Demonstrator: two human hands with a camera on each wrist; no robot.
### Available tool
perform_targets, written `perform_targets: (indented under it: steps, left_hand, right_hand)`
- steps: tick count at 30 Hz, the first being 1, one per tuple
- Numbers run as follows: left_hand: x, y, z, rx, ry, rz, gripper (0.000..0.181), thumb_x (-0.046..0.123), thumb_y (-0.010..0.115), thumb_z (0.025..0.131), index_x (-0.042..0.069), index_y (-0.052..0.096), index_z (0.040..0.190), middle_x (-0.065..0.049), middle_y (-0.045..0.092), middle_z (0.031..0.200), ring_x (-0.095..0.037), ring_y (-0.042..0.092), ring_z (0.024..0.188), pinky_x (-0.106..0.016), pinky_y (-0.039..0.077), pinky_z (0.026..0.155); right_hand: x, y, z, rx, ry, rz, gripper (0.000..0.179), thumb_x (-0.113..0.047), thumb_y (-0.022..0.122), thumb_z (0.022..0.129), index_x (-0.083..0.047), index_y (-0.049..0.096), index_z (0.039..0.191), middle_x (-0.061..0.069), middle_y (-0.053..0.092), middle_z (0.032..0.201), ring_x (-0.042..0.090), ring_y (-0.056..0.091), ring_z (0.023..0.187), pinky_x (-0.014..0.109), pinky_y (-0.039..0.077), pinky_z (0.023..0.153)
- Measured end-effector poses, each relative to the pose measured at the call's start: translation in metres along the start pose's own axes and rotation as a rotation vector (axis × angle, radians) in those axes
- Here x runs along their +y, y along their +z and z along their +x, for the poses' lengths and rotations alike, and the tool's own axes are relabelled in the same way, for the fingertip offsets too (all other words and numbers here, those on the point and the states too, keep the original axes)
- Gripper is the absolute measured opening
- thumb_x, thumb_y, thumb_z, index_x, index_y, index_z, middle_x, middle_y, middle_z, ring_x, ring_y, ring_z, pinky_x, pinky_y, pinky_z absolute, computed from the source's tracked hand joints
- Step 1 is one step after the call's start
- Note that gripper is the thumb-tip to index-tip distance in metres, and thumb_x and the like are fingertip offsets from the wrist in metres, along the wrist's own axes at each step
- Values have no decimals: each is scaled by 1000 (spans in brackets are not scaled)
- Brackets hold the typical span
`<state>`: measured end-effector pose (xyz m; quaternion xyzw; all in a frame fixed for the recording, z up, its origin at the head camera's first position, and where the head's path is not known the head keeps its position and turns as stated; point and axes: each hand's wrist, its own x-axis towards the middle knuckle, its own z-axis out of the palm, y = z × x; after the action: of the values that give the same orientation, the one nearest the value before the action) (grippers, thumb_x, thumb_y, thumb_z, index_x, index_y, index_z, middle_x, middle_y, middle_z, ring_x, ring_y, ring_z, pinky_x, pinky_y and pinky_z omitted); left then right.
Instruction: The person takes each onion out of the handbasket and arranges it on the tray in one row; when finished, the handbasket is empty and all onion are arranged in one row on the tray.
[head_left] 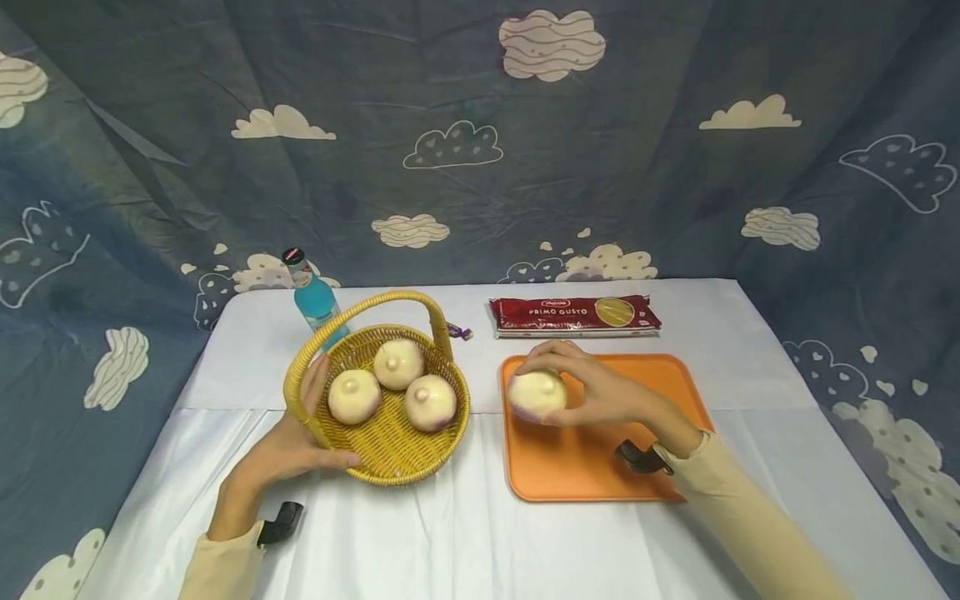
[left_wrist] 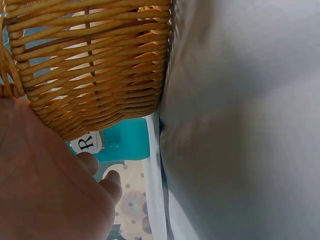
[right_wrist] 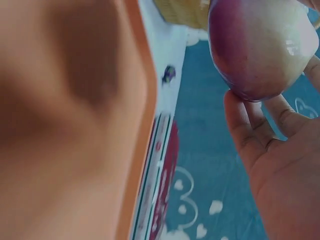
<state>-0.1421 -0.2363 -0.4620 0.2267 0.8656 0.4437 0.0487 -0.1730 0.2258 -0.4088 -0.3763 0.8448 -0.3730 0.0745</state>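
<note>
My right hand holds a white and purple turnip between thumb and fingertips over the left part of an orange tray. In the right wrist view this turnip hangs apart from the tray's surface. A yellow wicker basket with a tall handle contains three more turnips. Against the basket's left side rests my left hand, its fingers spread along the wall and its thumb at the front rim. Two loose fingertips show below the wicker in the left wrist view.
Behind the basket stands a blue bottle. A small purple wrapped candy lies right of the basket handle. A red spaghetti pack lies behind the tray. A cloud-patterned curtain hangs behind the white-covered table.
</note>
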Motion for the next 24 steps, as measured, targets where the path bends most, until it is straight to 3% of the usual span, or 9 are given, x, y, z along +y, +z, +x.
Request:
perform_targets:
  steps: [16,24]
  left_hand:
    - [3,-1,-2,2,-4,15,150,26,98,60,18,-15,160,-17,-19,165,-46,-11,151,-73,7,113]
    - [4,-1,-1,1,0,-11,149,24,97,60,10,-13,160,-18,-20,165,-45,-13,151,-73,4,114]
  right_hand:
    - [26,-16,-59,107,191,-81,56,-41,84,81,-38,59,131,-11,50,133,10,45,122,48,46,98]
    - [33,-24,-90,154,286,-98,59,-39,85,80,-32,59,133,-8,52,135,14,42,126,59,38,105]
